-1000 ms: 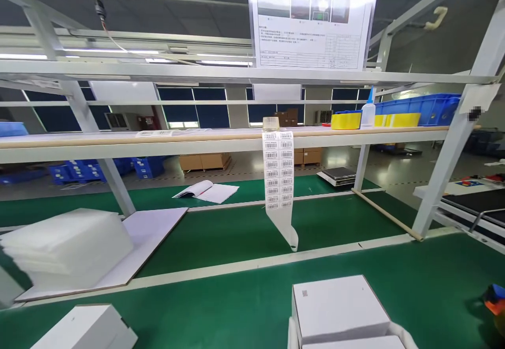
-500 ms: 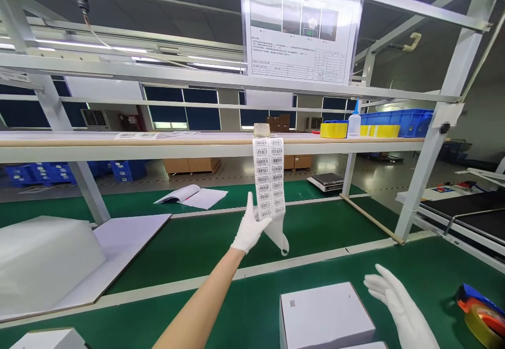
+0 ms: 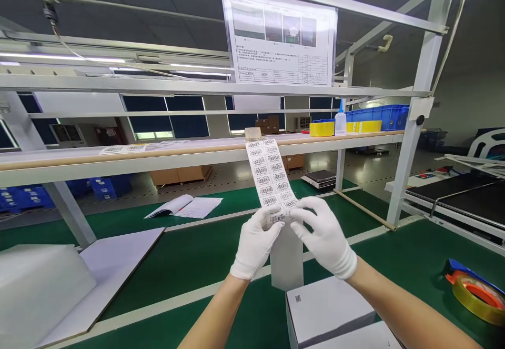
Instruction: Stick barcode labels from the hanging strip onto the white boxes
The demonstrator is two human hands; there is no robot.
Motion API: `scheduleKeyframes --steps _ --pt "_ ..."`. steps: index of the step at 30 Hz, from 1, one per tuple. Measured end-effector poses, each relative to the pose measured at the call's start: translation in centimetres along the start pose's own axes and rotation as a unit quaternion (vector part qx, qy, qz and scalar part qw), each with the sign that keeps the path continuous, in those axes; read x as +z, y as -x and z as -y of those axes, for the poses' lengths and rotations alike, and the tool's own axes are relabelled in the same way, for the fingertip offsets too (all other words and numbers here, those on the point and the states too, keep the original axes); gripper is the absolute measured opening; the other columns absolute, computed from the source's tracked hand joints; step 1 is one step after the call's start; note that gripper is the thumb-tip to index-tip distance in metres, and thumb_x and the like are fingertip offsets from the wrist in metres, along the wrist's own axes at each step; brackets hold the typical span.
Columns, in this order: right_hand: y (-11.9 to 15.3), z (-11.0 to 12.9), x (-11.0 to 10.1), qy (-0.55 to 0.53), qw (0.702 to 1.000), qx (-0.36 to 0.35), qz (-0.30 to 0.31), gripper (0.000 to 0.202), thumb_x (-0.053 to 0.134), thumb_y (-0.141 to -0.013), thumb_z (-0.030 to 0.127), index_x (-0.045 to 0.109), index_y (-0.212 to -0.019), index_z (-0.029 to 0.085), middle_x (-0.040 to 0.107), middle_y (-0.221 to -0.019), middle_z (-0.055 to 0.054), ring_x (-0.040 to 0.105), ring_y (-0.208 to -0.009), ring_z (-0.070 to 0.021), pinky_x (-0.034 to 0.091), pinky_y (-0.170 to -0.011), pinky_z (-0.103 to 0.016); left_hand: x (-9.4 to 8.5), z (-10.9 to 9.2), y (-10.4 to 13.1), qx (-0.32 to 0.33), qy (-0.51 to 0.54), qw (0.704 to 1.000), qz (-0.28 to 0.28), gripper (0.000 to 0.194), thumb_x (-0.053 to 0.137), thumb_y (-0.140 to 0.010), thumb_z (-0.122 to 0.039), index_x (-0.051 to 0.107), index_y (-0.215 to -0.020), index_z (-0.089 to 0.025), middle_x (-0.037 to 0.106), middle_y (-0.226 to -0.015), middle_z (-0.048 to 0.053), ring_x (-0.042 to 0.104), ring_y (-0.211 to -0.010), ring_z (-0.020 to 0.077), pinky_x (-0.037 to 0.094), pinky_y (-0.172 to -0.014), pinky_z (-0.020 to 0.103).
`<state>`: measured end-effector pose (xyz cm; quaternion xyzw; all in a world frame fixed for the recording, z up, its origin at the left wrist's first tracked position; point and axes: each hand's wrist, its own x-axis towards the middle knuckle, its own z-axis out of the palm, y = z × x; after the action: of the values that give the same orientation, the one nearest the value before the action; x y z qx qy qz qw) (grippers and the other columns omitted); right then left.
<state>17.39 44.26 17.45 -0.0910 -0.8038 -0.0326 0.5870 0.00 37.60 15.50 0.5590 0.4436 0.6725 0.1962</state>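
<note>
Note the label strip (image 3: 268,172) between both gloved hands, hanging from the shelf (image 3: 177,160) above the fingers and slanting toward them. On the left hand (image 3: 252,248), see thumb and fingers pinching the strip's left edge. On the right hand (image 3: 326,239), see fingers bent inward with tips at the strip's right edge; cannot tell whether pinching a label or only touching.

Below the fingers, find the strip's blank tail hanging down to a white box (image 3: 327,307); cannot tell whether in contact. Regard this box as the nearest obstruction beneath the fingers. On its near side, note a second white box (image 3: 357,338), with the right forearm (image 3: 394,299) crossing in front.

Above the fingers, note a translucent piece (image 3: 253,134) at the strip's top and, higher, an instruction sheet (image 3: 281,67). Above and right, on the shelf: yellow rolls (image 3: 321,129), a blue-tipped bottle (image 3: 340,123) and a blue crate (image 3: 390,116).

Left of and beyond the fingers, on the green desk (image 3: 193,249): an open booklet (image 3: 199,207). Farther left: a white board (image 3: 122,249) bearing a white foam stack (image 3: 39,286). Right and beyond: a black-topped device (image 3: 321,177). Right and nearer, well apart: tape rolls (image 3: 461,300).
</note>
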Motion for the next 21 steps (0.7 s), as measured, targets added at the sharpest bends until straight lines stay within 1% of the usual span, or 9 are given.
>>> scheduleKeyframes --steps 3,7,10,13,15,17,18,19,21 --pt "-0.7 -0.4 1.7 0.003 1.000 -0.020 0.002 0.024 0.064 -0.098 0.015 0.072 -0.118 0.025 0.068 -0.112 -0.010 0.063 -0.107 -0.0274 0.058 -0.091 -0.049 0.0 -0.5 0.2 0.012 0.019 1.000 0.011 0.035 0.072 -0.085 -0.022 0.071 -0.120 -0.020 0.075 -0.128 0.008 0.071 -0.120 0.0247 0.057 -0.110 0.043" --pt "-1.1 -0.5 2.6 0.008 0.999 -0.044 0.017 0.024 0.062 -0.100 0.016 0.073 -0.119 0.027 0.070 -0.108 -0.008 0.064 -0.105 -0.0263 0.058 -0.090 -0.049 -0.5 -0.3 0.3 0.022 0.022 0.999 0.014 0.034 0.071 -0.086 -0.019 0.073 -0.119 -0.022 0.076 -0.125 0.007 0.072 -0.116 0.0227 0.057 -0.110 0.041" --pt "-1.7 -0.1 2.7 0.011 0.998 -0.068 0.011 0.018 0.064 -0.099 0.015 0.075 -0.108 0.026 0.071 -0.100 -0.007 0.064 -0.097 -0.0247 0.057 -0.084 -0.045 -0.9 0.0 0.4 0.016 0.013 1.000 0.014 0.035 0.071 -0.086 -0.020 0.072 -0.120 -0.022 0.075 -0.126 0.007 0.072 -0.117 0.0237 0.057 -0.109 0.042" --pt "-1.3 1.0 1.7 0.006 0.998 -0.055 -0.003 0.017 0.062 -0.100 0.014 0.074 -0.104 0.026 0.070 -0.097 -0.006 0.064 -0.095 -0.0235 0.055 -0.084 -0.042 -1.2 0.2 0.6 -0.005 -0.008 0.999 0.030 0.049 0.079 -0.081 -0.020 0.067 -0.129 -0.023 0.072 -0.133 0.008 0.069 -0.121 0.0260 0.055 -0.110 0.042" --pt "0.3 2.1 -0.3 -0.017 0.999 0.024 0.016 0.016 0.058 -0.102 0.015 0.071 -0.103 0.025 0.068 -0.104 -0.007 0.064 -0.100 -0.0238 0.054 -0.088 -0.041 -1.4 0.3 0.8 -0.013 -0.027 0.998 0.048 0.065 0.085 -0.079 -0.023 0.060 -0.139 -0.024 0.070 -0.136 0.009 0.070 -0.119 0.0270 0.058 -0.106 0.042" --pt "2.7 3.4 -3.0 -0.044 0.980 0.171 0.089 0.014 0.053 -0.105 0.020 0.066 -0.102 0.024 0.067 -0.104 -0.006 0.064 -0.098 -0.0222 0.053 -0.087 -0.038 -1.5 0.8 1.0 -0.013 -0.039 0.998 0.051 0.075 0.087 -0.078 -0.028 0.055 -0.145 -0.024 0.068 -0.139 0.010 0.071 -0.117 0.0277 0.061 -0.100 0.041" --pt "4.0 4.2 -4.6 -0.053 0.954 0.256 0.148 0.015 0.051 -0.106 0.022 0.064 -0.099 0.024 0.067 -0.099 -0.004 0.064 -0.092 -0.0204 0.052 -0.083 -0.035 -1.6 1.1 1.0 -0.011 -0.037 0.998 0.048 0.077 0.088 -0.078 -0.030 0.053 -0.146 -0.024 0.067 -0.141 0.011 0.070 -0.118 0.0283 0.061 -0.099 0.041" --pt "5.4 4.9 -6.0 -0.057 0.915 0.338 0.214 0.017 0.049 -0.106 0.024 0.062 -0.094 0.024 0.066 -0.090 -0.001 0.063 -0.084 -0.0185 0.050 -0.078 -0.032 -1.6 1.5 1.0 -0.011 -0.029 0.999 0.043 0.078 0.089 -0.077 -0.031 0.053 -0.147 -0.025 0.065 -0.143 0.011 0.069 -0.120 0.0291 0.061 -0.100 0.042" --pt "7.9 6.5 -8.5 -0.052 0.818 0.466 0.334 0.022 0.048 -0.105 0.026 0.058 -0.086 0.024 0.062 -0.079 0.003 0.059 -0.074 -0.0160 0.045 -0.071 -0.029 -1.6 2.5 1.0 -0.007 -0.008 0.999 0.040 0.079 0.090 -0.076 -0.030 0.054 -0.146 -0.026 0.063 -0.147 0.010 0.066 -0.125 0.0305 0.060 -0.103 0.044"
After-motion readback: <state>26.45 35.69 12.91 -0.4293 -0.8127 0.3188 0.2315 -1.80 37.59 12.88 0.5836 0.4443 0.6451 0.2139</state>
